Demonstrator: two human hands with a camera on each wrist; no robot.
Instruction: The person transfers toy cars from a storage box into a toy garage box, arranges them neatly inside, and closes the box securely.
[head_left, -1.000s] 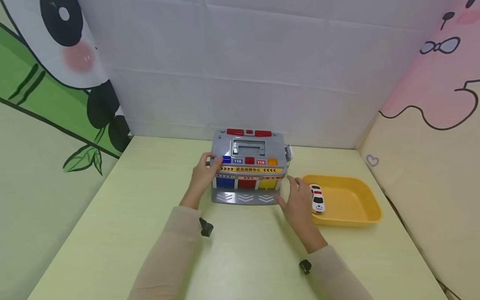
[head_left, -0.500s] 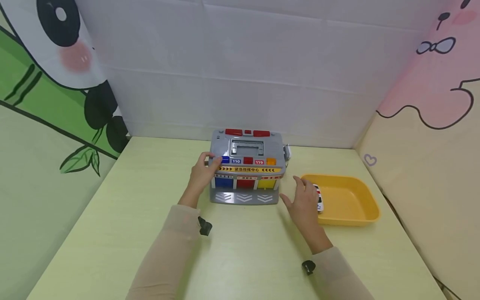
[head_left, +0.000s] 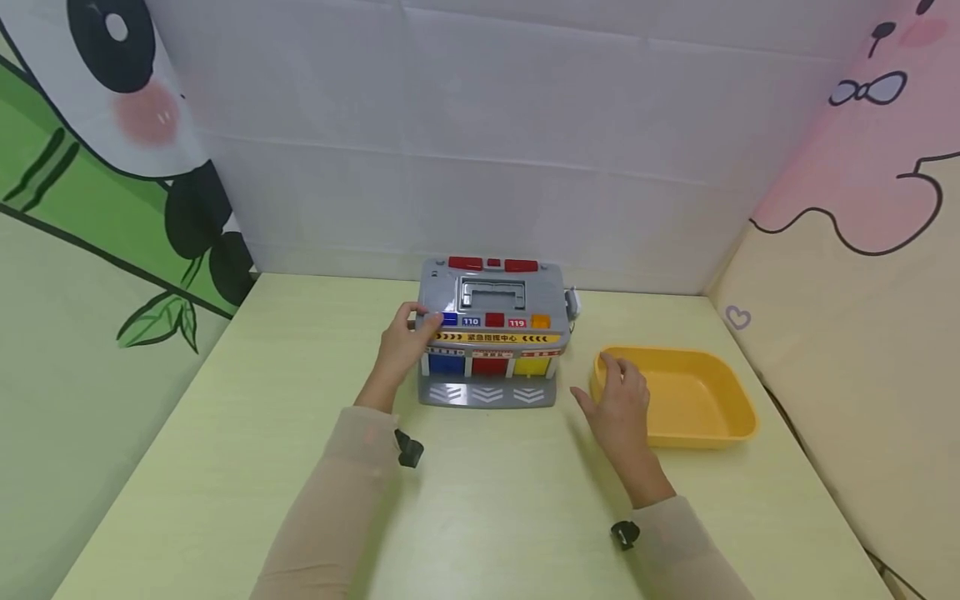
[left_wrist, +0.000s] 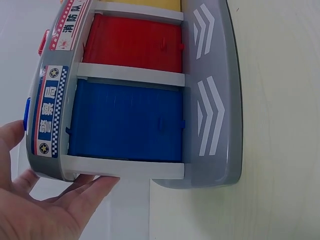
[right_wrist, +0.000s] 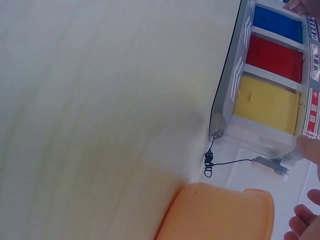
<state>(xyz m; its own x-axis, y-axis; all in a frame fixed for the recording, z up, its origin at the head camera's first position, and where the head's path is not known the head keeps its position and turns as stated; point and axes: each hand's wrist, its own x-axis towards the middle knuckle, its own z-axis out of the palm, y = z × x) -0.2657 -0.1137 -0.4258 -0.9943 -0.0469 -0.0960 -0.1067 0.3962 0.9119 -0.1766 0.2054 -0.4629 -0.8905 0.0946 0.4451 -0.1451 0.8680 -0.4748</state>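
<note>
A grey toy garage (head_left: 480,337) stands at the back of the table, with blue, red and yellow doors down. My left hand (head_left: 399,350) holds its left end, the thumb at the blue button (head_left: 449,319) and the other fingers along the side. The left wrist view shows the blue door (left_wrist: 125,120) close up beside that hand. My right hand (head_left: 618,408) is over the left edge of a yellow tray (head_left: 701,392), fingers loosely bent and thumb apart, with nothing in its grasp. In the head view it covers the part of the tray where the toy car was.
At the garage's right side hangs a small grey piece (right_wrist: 272,165) on a coiled dark cord (right_wrist: 208,162). The pale table (head_left: 495,500) reaches back to a white cloth wall (head_left: 487,200). Printed cartoon panels (head_left: 862,200) flank both sides.
My right hand has moved right, away from the garage and over the tray's edge. The white toy car, seen in the tray earlier, is now out of sight. My left hand stays on the garage.
</note>
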